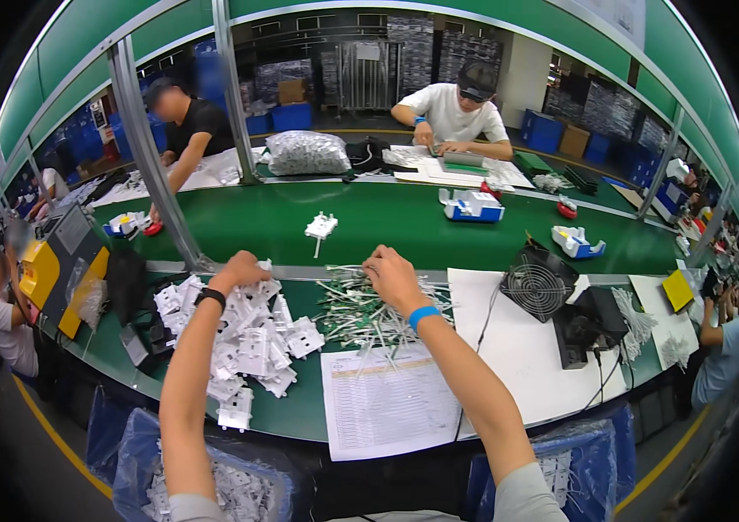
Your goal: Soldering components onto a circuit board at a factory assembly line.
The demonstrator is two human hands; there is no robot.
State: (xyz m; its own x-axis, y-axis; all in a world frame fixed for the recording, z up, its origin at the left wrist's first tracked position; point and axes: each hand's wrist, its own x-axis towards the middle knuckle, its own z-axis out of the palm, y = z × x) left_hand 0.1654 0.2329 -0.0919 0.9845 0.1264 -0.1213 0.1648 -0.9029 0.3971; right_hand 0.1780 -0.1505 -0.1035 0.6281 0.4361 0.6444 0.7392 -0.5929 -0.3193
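Note:
My left hand (247, 269) is at the far edge of a heap of white plastic housings (252, 335), fingers curled down on one of them. To its right, my right hand (392, 275) bends over a tangled pile of thin white cables with small green boards (361, 317). Its thumb and fingertips are drawn together on the cables; which strand they pinch is too small to tell. Beyond my hands, a single white housing with a cable hanging from it (321, 226) lies on the green conveyor belt (387, 246).
A printed sheet (387, 404) lies before me; a black fan (539, 283) stands right. Blue-and-white holders (472, 206) sit on the belt. A metal post (160, 165) rises left. Lined bins (213, 487) stand below the table edge. Co-workers (461, 113) sit across the belt.

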